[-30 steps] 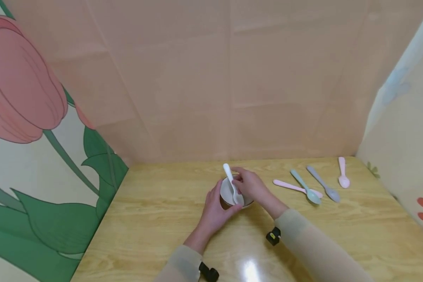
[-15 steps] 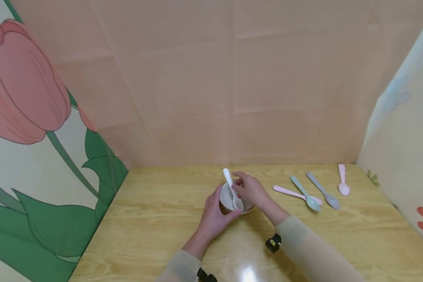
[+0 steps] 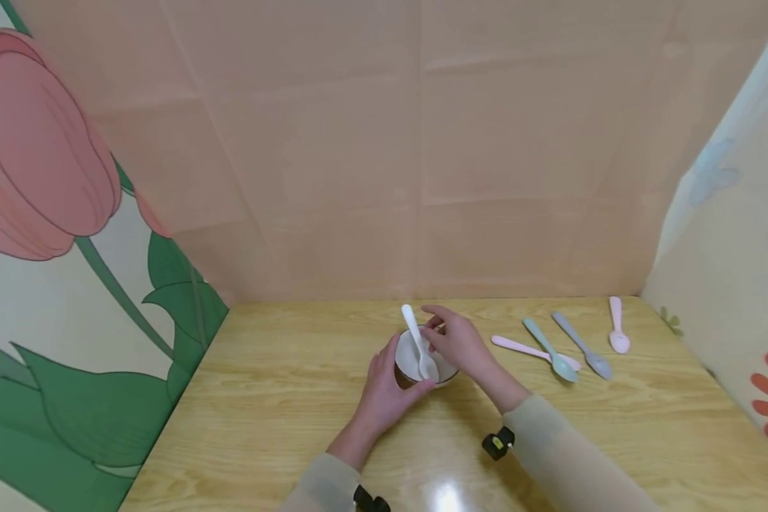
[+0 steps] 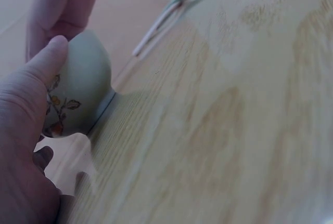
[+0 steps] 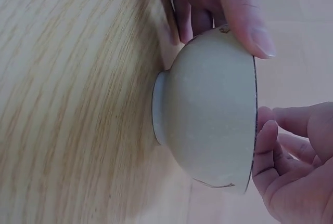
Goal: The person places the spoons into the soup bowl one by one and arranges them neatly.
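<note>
A white spoon [image 3: 412,328] leans in a small pale bowl [image 3: 407,355], its handle standing up past the far rim. My left hand [image 3: 382,392] holds the bowl from the left, thumb over the near rim. In the left wrist view the bowl [image 4: 86,78] shows a flower-and-leaf print. My right hand [image 3: 459,343] is over the bowl's right side, its bent fingers just beside the spoon handle. In the right wrist view the right hand's fingers [image 5: 266,141] are loosely curled at the rim of the bowl [image 5: 213,104], which stands upright on the table; the spoon is hidden there.
Right of the bowl, a green spoon [image 3: 544,345] lies across a pink spoon [image 3: 515,345]. A grey-purple spoon [image 3: 579,341] and another pink spoon [image 3: 617,323] lie farther right. A pinkish-brown cloth [image 3: 333,178] hangs behind the wooden table [image 3: 281,398].
The right hand's fingers have drawn slightly rightward from the spoon handle. The left hand stays on the bowl and the spoon keeps its lean. The whole view shifts a little with the head.
</note>
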### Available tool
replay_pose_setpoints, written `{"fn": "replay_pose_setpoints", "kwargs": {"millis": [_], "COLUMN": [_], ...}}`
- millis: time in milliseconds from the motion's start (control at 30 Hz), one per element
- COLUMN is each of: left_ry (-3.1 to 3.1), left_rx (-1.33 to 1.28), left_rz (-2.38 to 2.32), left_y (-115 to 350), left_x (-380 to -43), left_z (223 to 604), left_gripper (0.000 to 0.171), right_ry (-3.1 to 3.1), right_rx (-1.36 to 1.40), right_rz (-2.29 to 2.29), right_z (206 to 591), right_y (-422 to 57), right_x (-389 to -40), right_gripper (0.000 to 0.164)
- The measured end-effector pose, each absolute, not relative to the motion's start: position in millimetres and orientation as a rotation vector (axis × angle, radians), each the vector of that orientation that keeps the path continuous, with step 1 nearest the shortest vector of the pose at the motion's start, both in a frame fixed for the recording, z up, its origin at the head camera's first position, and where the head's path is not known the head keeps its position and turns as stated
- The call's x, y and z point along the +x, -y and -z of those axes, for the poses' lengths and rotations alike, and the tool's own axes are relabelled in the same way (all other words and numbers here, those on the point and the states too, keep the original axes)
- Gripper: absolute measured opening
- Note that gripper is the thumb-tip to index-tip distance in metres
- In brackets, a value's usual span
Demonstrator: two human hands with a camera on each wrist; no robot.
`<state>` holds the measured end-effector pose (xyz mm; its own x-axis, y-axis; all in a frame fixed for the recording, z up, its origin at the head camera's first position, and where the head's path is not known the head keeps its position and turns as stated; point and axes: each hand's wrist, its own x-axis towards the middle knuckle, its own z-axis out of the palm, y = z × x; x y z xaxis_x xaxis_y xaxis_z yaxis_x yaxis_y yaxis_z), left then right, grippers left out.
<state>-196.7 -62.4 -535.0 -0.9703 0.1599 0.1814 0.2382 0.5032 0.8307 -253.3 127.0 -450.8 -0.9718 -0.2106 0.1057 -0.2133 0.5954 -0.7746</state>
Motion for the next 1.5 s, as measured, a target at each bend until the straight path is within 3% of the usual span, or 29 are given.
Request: {"fn": "replay_pose_setpoints", "kwargs": {"millis": [1500], "left_ry": [2.653], "left_rx": [-0.361], "left_rz": [1.493], "left_y": [62], "left_x": [-198], "left_z": [529], "left_gripper": [0.111], "right_ry": [2.753], "right_rx": [0.27], "right_rz": [-1.323], "right_z": [447], "right_y": [-179], "right_x": [-226], "right_gripper": [0.052]}}
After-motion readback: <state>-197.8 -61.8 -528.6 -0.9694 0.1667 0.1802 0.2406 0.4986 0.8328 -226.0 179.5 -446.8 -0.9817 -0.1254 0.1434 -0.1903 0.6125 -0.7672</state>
